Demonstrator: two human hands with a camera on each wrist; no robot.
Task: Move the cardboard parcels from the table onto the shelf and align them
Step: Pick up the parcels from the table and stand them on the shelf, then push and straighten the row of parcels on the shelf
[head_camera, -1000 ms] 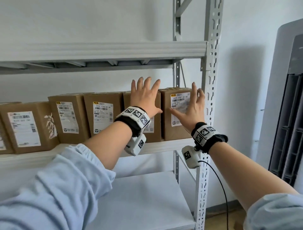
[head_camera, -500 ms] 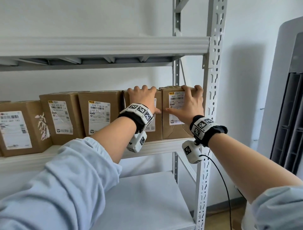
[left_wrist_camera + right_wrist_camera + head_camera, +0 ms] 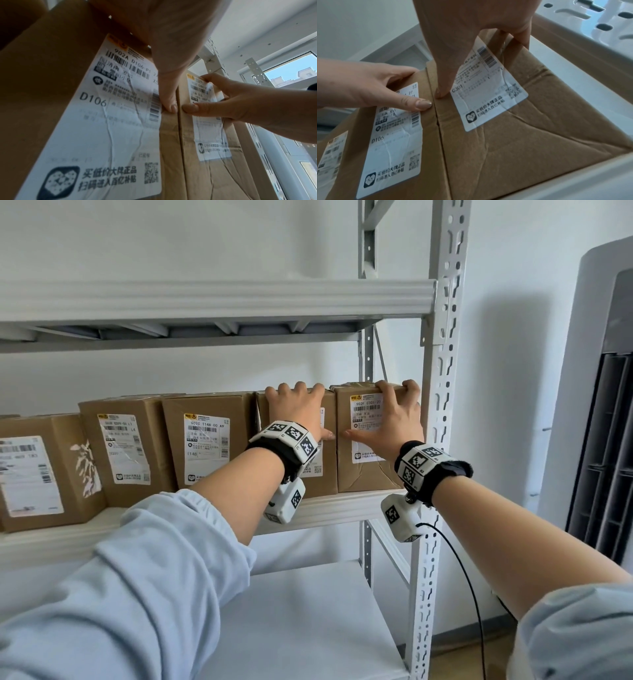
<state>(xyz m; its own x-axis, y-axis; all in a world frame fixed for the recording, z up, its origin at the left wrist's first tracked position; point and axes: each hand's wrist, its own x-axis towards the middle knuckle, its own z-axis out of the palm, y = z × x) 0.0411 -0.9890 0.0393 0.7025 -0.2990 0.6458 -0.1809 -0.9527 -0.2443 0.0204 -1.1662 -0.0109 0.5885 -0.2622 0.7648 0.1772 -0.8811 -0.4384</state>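
Observation:
Several brown cardboard parcels with white labels stand in a row on the middle shelf (image 3: 342, 508). My left hand (image 3: 305, 412) grips the second parcel from the right (image 3: 329, 484), marked D106 (image 3: 85, 108). Its fingers curl over the top edge and its thumb presses the front. My right hand (image 3: 380, 412) holds the rightmost parcel (image 3: 366, 474), marked C301 (image 3: 522, 148), the same way. The two thumbs nearly meet at the seam between the two parcels, which stand side by side and touch. The right parcel's front is creased.
Three more parcels (image 3: 205, 440) stand further left on the same shelf. A perforated grey upright (image 3: 442, 371) rises just right of the rightmost parcel. Above is another shelf board (image 3: 205, 299), below a bare white one (image 3: 291, 628). A tall grey unit (image 3: 609, 405) stands at the right.
One second ago both hands lay flat with spread fingers on the parcel fronts. Now the fingers of each are hooked over the top edges, and the hands sit slightly higher on the parcels.

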